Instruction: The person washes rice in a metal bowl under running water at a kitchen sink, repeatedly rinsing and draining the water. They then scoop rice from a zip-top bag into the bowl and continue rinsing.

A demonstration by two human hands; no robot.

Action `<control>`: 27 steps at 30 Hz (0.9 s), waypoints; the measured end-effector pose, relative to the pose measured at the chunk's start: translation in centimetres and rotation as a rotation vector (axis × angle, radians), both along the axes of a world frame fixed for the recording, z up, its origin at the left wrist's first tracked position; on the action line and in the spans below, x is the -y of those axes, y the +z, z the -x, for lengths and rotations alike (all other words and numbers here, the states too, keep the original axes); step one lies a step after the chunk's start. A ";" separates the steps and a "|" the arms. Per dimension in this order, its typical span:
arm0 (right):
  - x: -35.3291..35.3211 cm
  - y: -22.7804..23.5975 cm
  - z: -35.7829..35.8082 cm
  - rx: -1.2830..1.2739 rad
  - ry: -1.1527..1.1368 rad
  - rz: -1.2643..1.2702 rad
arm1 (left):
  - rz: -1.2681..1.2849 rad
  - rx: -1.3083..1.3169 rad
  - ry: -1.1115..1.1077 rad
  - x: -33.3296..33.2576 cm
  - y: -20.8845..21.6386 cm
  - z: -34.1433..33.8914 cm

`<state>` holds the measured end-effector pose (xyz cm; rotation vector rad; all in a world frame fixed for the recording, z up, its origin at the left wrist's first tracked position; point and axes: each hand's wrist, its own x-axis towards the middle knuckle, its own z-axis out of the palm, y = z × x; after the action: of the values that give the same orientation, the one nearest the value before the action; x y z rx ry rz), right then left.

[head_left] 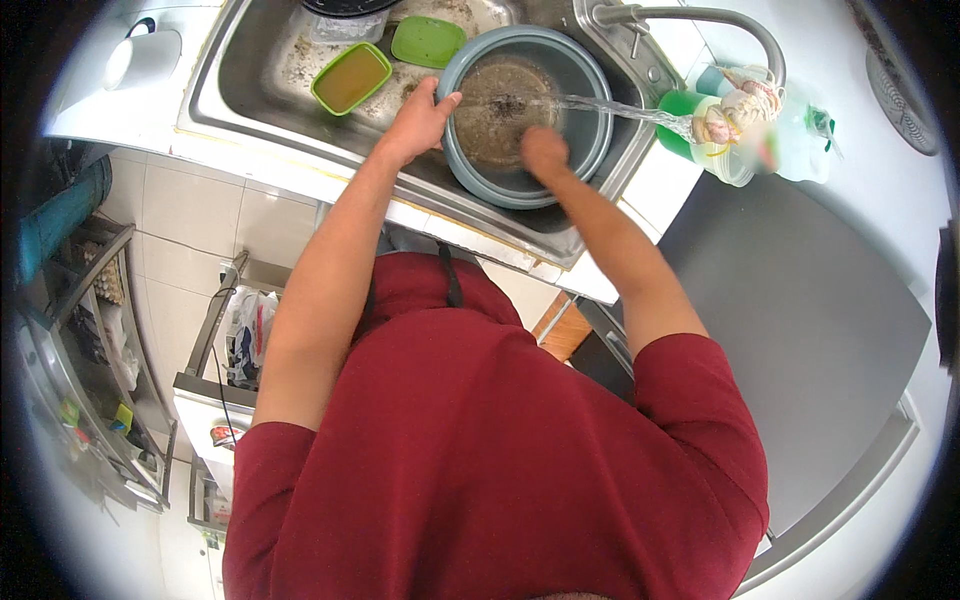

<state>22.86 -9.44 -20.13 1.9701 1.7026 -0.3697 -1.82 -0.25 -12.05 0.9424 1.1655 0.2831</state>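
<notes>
A round grey-blue basin [592, 78] sits tilted in the steel sink, with murky brownish water and dark bits at its bottom. My left hand [420, 122] grips its left rim, thumb over the edge and the other fingers along the outside. Inside the basin, low over the water, is my right hand [544, 152]; motion blurs its fingers, so what they hold, if anything, cannot be made out. From the right a stream of water [610, 107] pours into the basin, coming out of a cloth-wrapped spout [722, 122].
Left of the basin in the sink [290, 115] are a green-rimmed container [350, 78] with brownish liquid and a green lid [428, 41]. The curved faucet [700, 14] arches over the right corner, beside green bottles [685, 108]. An open drawer [245, 330] stands at lower left.
</notes>
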 end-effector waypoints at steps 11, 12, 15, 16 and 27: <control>-5.2 -1.4 -1.5 0.085 0.173 -0.133 | -0.019 -0.002 0.055 0.4 -0.4 -0.2; -3.9 -1.1 -1.4 -0.007 0.075 -0.014 | -0.016 -0.019 0.036 0.5 -0.4 -0.2; -1.0 -0.1 -0.7 -0.049 -0.156 0.063 | -0.062 0.000 0.019 0.3 -0.5 -0.2; -0.7 0.1 -0.6 -0.148 -0.170 0.106 | -0.058 0.029 0.015 0.2 -0.6 -0.2; -7.0 -7.2 4.3 -0.256 0.065 -0.417 | -0.116 -0.072 -0.048 0.5 -1.7 -0.1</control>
<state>18.59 -2.44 -27.33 2.2250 2.1426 -0.2675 -1.76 -0.77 -13.72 1.0880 1.2001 0.2823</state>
